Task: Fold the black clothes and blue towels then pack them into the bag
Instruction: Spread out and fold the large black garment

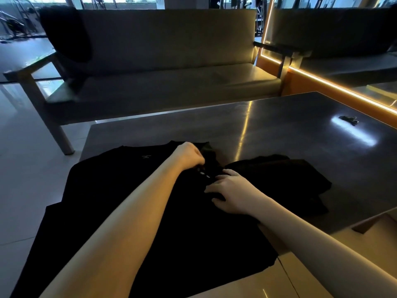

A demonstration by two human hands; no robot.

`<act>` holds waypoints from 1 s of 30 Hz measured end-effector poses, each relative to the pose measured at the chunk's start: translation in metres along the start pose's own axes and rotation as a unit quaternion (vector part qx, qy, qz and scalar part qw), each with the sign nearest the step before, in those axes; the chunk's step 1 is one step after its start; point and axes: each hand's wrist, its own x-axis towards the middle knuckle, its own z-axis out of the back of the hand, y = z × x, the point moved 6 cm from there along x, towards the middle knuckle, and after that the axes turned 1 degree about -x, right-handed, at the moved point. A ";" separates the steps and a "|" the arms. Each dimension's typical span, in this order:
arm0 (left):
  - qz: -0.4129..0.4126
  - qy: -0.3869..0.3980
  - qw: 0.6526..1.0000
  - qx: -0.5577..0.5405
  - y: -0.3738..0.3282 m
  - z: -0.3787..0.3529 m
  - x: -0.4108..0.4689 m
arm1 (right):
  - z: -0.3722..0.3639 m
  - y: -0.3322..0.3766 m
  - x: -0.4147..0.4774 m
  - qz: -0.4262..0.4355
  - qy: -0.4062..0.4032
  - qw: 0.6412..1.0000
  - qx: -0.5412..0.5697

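A black T-shirt (120, 190) lies spread flat on the dark table (279, 130), a small pale logo on its chest. My left hand (190, 154) is curled at the shirt's far right edge and pinches a fold of black cloth there. My right hand (229, 192) lies just nearer, fingers bent onto the same fold and pressing it down. A second black garment (285, 175) lies crumpled to the right, touching the shirt. No blue towels and no bag are in view.
A grey bench sofa (161, 67) stands behind the table, a dark cloth (66, 33) draped over its left backrest. A small dark object (349, 119) lies on the table's far right. An orange lit strip (335, 84) runs along the right wall.
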 end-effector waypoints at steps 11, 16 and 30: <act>0.041 0.100 0.994 0.023 0.045 -0.020 -0.026 | 0.027 -0.020 -0.006 -0.202 -0.180 0.951 0.150; 0.007 0.017 0.999 -0.032 0.030 -0.027 0.002 | 0.015 -0.022 0.000 -0.187 -0.085 0.978 0.032; -0.002 -0.034 0.988 0.148 0.039 -0.035 0.035 | 0.007 -0.020 -0.004 -0.160 -0.056 0.985 -0.022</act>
